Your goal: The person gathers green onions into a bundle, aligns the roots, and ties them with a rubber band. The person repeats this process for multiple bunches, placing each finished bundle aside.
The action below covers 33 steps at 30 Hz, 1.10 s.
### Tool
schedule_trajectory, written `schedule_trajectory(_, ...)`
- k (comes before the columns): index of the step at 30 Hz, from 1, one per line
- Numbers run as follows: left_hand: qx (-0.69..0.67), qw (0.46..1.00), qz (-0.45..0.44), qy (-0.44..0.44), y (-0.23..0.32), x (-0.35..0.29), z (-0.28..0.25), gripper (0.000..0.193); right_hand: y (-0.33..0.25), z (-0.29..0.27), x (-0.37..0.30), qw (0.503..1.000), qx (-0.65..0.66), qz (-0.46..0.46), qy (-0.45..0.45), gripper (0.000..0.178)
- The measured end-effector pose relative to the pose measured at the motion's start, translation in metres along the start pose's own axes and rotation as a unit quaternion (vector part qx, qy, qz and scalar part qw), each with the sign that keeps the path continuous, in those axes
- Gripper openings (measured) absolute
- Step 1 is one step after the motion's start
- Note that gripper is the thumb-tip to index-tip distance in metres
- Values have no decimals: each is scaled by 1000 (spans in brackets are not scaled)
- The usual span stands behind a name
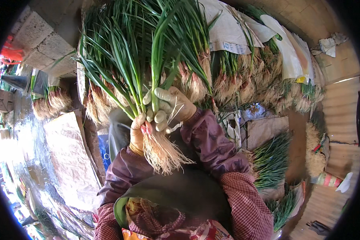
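A small bunch of spring onions (158, 150) is held up before my chest, its pale roots hanging down and its green leaves fanning upward. My left hand (137, 129), in a cream rubber glove, is closed round the bunch just above the roots. My right hand (175, 105), gloved alike, has its fingers curled against the stems from the right side, by a thick green stalk (157, 68). Thin pale strands stick out beside its fingers. Just beyond both hands stands a large pile of spring onions (116, 48), roots toward me.
White sacks (228, 28) cover more rooted spring onions (240, 76) at the back right. Cut green leaves (270, 160) lie to my right. Flattened brown sacking (70, 156) lies on the left beside wet, shiny ground. Concrete blocks (36, 34) stand at the far left.
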State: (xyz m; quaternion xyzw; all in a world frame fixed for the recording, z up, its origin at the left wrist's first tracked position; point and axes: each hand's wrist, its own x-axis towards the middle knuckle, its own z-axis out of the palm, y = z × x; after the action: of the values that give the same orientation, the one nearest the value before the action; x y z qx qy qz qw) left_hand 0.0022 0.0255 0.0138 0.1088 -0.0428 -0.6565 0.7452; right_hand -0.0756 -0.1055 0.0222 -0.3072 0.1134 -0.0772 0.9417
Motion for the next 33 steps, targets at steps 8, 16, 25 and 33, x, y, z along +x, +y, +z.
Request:
schedule_trajectory(8,93,995,-27,-22,5,-7,22,24,21,-110,14,849,-238,-214,421,24)
schedule_trajectory(16,21,995,-3,99,37,19,-15,24,42,-166,-179,441,-851,245,146,27)
schedule_trajectory(25,163,985,-52,21,8,17,-4,39,9,-216,-80,525,-754,-45,391,36)
schedule_trajectory(33,431,881,-125,154,-22,11,-2,15,10,-63,-66,914,-367,-138,104,30)
